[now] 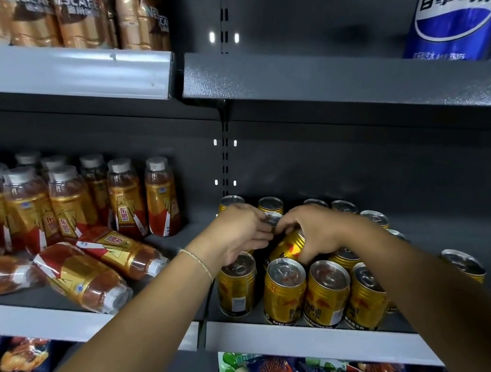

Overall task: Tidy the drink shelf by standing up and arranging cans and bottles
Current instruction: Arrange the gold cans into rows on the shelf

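- Centre of frame: both hands on one tilted gold can (288,246), above the standing gold cans (284,291) on the dark shelf (426,226).
- Left hand (237,235) fingers curled, pinching can's silver top rim.
- Right hand (317,232) fingers curled round can body.
- Left of frame: upright bottles (125,199) in a row, three fallen bottles (83,277) in front.
- Upper right: blue cola can (459,5) on higher shelf.

Right hand (314,233) hides, perhaps, most of the tilted can (288,246).
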`<state>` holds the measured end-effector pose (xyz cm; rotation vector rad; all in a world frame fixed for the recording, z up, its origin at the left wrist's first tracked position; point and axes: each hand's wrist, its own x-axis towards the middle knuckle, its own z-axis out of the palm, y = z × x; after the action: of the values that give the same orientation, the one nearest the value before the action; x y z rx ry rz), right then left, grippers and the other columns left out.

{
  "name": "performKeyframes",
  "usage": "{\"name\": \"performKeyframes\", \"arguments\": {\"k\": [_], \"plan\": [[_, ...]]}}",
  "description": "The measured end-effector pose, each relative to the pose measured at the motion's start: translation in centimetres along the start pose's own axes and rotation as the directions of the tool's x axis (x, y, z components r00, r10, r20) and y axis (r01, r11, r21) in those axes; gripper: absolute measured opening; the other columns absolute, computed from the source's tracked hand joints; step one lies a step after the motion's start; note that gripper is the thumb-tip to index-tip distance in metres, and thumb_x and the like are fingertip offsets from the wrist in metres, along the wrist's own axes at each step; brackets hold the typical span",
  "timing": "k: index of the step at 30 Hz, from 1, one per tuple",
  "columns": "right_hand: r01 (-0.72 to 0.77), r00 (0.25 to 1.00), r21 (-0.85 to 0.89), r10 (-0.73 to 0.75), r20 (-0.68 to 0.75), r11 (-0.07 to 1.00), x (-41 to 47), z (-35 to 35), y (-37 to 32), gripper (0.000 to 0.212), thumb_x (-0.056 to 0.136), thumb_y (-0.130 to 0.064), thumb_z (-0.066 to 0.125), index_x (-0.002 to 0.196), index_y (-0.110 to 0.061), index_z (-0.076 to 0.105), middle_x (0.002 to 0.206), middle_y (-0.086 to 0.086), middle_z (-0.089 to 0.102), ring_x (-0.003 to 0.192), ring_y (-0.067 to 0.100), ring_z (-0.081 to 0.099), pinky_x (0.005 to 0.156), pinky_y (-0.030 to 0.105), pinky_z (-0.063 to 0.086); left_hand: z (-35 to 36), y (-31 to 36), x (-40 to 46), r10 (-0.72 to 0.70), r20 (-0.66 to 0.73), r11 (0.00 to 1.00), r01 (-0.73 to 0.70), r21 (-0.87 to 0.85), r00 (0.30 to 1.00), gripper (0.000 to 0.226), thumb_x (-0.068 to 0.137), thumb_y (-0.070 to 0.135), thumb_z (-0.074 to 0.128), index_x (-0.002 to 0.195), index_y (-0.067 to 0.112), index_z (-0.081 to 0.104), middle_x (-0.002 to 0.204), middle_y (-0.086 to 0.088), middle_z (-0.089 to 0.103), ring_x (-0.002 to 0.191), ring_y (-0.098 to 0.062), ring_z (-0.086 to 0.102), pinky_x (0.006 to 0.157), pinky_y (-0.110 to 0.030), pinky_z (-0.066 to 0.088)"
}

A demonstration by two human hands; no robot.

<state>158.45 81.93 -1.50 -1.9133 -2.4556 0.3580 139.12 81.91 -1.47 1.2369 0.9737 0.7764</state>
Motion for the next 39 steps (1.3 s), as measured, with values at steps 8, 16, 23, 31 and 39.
{"name": "performKeyframes", "arguments": {"k": [8,16,23,31,39], "plan": [[0.001,0.990,0.187,0.025,-0.136,0.982,-0.9,0.1,0.6,0.085,0.062,-0.023,0.095,0.137,-0.033,0.055,0.126,-0.021,0.057,0.120,0.003,0.053,0.100,0.024,0.046,-0.8,-0.2,0.2,0.035,-0.037,0.999,-0.036,-0.034,0.999,0.026,0.096,-0.010,0.037,0.115,-0.002,0.052,0.107,-0.025,0.064,0.099,-0.036,0.066,0.073,-0.032,0.058],[-0.040,0.967,0.209,0.090,-0.239,0.977,-1.1,1.3,0.7,0.087,0.059,-0.033,0.097,0.137,-0.026,0.058,0.128,-0.008,0.062,0.116,0.006,0.058,0.090,0.020,0.048,-1.8,-2.0,1.2,0.441,-0.019,0.753,-0.358,0.553,0.897,0.032,0.088,-0.003,0.051,0.114,0.010,0.064,0.108,-0.004,0.068,0.105,-0.018,0.064,0.094,-0.027,0.050],[-0.093,0.928,0.207,0.160,-0.336,0.974,-0.6,3.0,0.4,0.075,0.061,-0.037,0.093,0.128,-0.021,0.065,0.123,-0.005,0.067,0.111,0.012,0.062,0.092,0.030,0.054,-1.5,-3.6,1.2,0.464,0.241,0.311,-0.411,0.857,0.853,0.033,0.095,0.033,0.051,0.122,0.016,0.062,0.111,-0.006,0.066,0.102,-0.023,0.060,0.081,-0.027,0.047],[-0.066,0.893,0.390,0.229,-0.387,0.918,-2.8,2.8,0.8,0.046,0.080,-0.042,0.082,0.120,-0.024,0.068,0.122,-0.009,0.066,0.113,0.007,0.061,0.094,0.027,0.052,-1.1,-4.3,0.9,0.387,0.247,0.158,-0.327,0.932,0.888,0.037,0.093,0.032,0.046,0.124,0.015,0.057,0.126,-0.006,0.057,0.117,-0.024,0.052,0.096,-0.033,0.044],[0.028,0.711,0.644,0.438,-0.550,0.764,-8.7,2.0,1.4,0.015,0.091,-0.019,0.074,0.105,-0.023,0.073,0.104,-0.010,0.073,0.102,0.005,0.068,0.099,0.035,0.056,-1.6,-5.5,0.5,0.345,0.056,0.251,-0.150,0.956,0.937,0.063,0.094,0.061,0.035,0.148,0.027,0.035,0.158,0.001,0.029,0.145,-0.027,0.022,0.112,-0.047,0.027]]}}
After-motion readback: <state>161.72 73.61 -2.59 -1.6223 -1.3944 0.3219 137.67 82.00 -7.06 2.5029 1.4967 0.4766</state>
